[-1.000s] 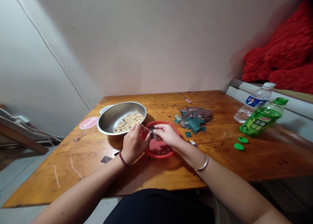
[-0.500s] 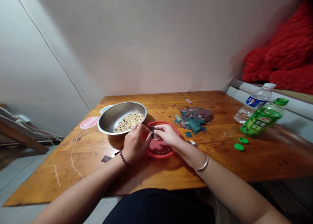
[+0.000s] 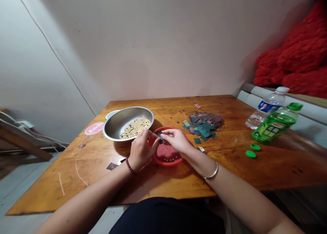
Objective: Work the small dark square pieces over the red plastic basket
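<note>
Both hands hang over a red plastic basket (image 3: 167, 163), where a few small pale beads or beans lie near the front. Between the fingertips is a small dark square piece (image 3: 160, 134), like cloth or paper, partly hidden. My left hand (image 3: 142, 147) has curled fingers, thumb toward this piece. My right hand (image 3: 176, 141) pinches at its other side, thumb and fingers close together. Just left stands a tilted steel bowl (image 3: 112, 127) holding pale and dark beads or beans (image 3: 136, 128). To the right lies a heap of dark green and brown-purple squares (image 3: 204, 122).
Two dark squares (image 3: 111, 166) lie beside my left wrist. A pink round disc (image 3: 94, 128) and loose string (image 3: 76, 162) are at left. At right are a clear bottle (image 3: 264, 108), a green bottle (image 3: 274, 128) and two green caps (image 3: 250, 154). Red yarn-like material (image 3: 296, 60) is piled behind.
The view shifts very slightly. My right hand's fingers have moved a little at the dark square, and my left hand stays almost in place.
</note>
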